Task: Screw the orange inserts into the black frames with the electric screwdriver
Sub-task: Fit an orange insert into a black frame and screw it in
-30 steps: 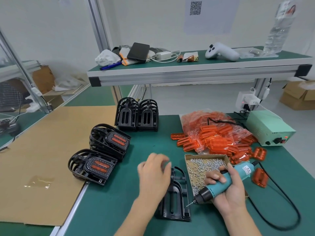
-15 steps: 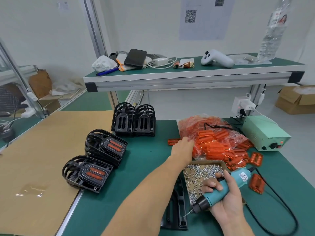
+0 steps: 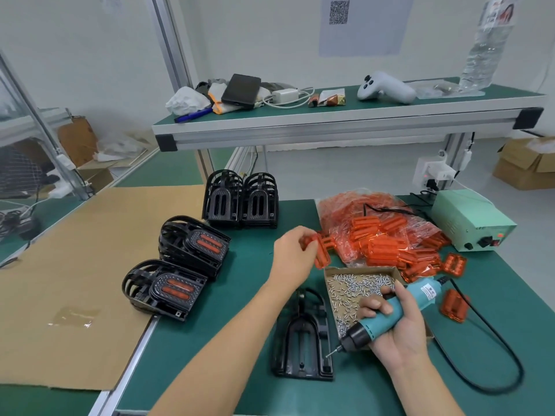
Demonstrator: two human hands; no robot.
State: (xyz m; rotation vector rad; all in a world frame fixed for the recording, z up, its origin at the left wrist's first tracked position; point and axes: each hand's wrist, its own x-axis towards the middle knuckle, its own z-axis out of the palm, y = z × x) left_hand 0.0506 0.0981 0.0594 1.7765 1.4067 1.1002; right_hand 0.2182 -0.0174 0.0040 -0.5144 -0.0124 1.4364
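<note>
My left hand (image 3: 295, 256) holds an orange insert (image 3: 322, 250) in the air, just left of the pile of orange inserts (image 3: 387, 241) on its plastic bag. My right hand (image 3: 396, 328) grips the teal electric screwdriver (image 3: 387, 316), its bit pointing down-left at the lower right corner of an empty black frame (image 3: 303, 343) lying flat on the green mat. A cardboard tray of small screws (image 3: 354, 288) sits between the frame and the pile.
Two stacks of black frames with orange inserts (image 3: 168, 291) (image 3: 195, 244) lie at the left by a cardboard sheet (image 3: 75, 265). Empty black frames (image 3: 240, 202) stand behind. A green power supply (image 3: 471, 220) is at the right, its black cable (image 3: 495, 355) looping over the mat. A shelf (image 3: 330, 115) hangs overhead.
My left hand left the black frame, reached to the orange pile, and now lifts one insert away from it. The right hand kept the screwdriver nearly still.
</note>
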